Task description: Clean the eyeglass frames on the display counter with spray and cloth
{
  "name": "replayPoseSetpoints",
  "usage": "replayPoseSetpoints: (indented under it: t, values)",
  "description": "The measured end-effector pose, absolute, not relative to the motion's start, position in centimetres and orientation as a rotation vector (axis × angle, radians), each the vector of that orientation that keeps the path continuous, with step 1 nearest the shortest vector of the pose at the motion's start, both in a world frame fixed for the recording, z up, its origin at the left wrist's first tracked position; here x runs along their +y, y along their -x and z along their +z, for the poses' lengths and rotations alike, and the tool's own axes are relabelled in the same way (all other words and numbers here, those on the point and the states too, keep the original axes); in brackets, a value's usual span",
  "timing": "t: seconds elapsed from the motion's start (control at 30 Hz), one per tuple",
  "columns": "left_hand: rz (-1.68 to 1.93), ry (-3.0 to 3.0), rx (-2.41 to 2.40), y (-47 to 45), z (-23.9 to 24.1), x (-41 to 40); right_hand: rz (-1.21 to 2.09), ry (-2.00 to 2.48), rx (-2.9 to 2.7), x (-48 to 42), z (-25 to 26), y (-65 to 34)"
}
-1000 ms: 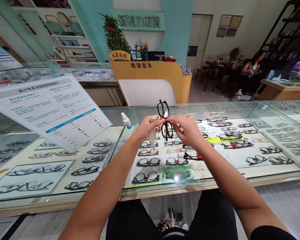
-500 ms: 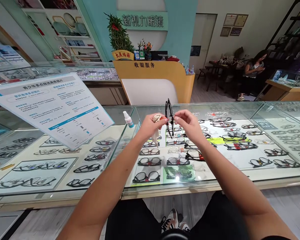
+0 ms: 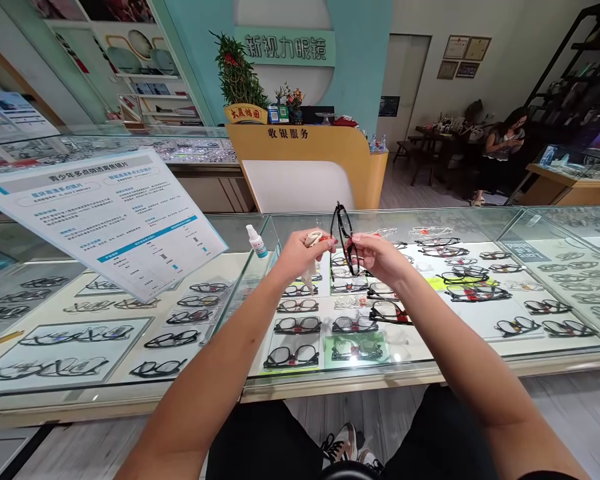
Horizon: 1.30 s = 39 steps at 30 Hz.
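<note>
A pair of black-framed eyeglasses [image 3: 347, 230] is held upright above the glass counter, turned nearly edge-on. My right hand [image 3: 383, 259] pinches its lower right side between thumb and fingers. My left hand [image 3: 303, 257] is closed on a cream cloth [image 3: 309, 277], which hangs below the fingers. The left fingertips are close to the frame's left edge; whether they touch it I cannot tell. A small orange-red bit shows at those fingertips, too small to name. Left of this hand, a white spray bottle [image 3: 257, 241] with a blue base stands on the counter.
Rows of eyeglasses [image 3: 293, 357] lie inside the glass display counter [image 3: 380, 375] beneath my hands. A printed sheet [image 3: 105, 220] leans over its left part. Beyond are a yellow-and-white cashier desk [image 3: 300, 180] and, at the far right, a seated person [image 3: 503, 143].
The eyeglasses have turned a little, showing more of their lenses, and their lower end has swung right. My right hand has shifted slightly lower and now grips the frame more fully.
</note>
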<state>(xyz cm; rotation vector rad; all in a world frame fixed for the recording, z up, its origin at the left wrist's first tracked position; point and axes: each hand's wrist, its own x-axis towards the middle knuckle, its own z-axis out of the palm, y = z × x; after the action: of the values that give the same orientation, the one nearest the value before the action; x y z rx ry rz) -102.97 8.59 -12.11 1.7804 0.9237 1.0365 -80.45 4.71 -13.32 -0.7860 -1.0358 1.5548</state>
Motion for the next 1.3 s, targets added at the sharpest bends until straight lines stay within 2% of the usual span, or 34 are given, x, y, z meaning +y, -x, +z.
replayPoseSetpoints:
  t: [0.23,0.4,0.57,0.67,0.77,0.83,0.9,1.07,1.3]
  values:
    - [1.431,-2.194,1.321,104.8,-12.7,10.0,1.54,0.848,-1.13,5.2,-13.5,79.6]
    - [1.454,-2.43,1.494,105.2,-13.4,10.3,1.591,0.916,-1.156,5.2,-13.8,79.8]
    - [1.494,-2.45,1.527,105.2,-13.7,10.5,1.626,0.796,-1.097,4.9,-13.3,79.4]
    - [1.728,-2.435,1.484,105.3,-13.5,10.5,1.644,0.726,-1.047,4.8,-13.0,79.1]
    - [1.982,-2.502,1.237,105.0,-13.5,10.1,1.634,0.684,-1.026,4.7,-12.9,78.9]
    - [1.938,-2.619,1.022,104.5,-13.7,9.6,1.625,0.668,-1.037,4.6,-12.9,78.9]
    - [1.747,-2.735,0.883,103.8,-14.0,9.1,1.621,0.659,-1.055,4.5,-12.8,78.9]
    - [1.285,-2.807,0.9,102.7,-14.8,8.5,1.621,0.6,-1.082,4.3,-12.7,79.1]
    - [1.251,-2.7,0.976,103.1,-14.8,8.8,1.516,0.625,-1.057,4.4,-12.7,79.2]
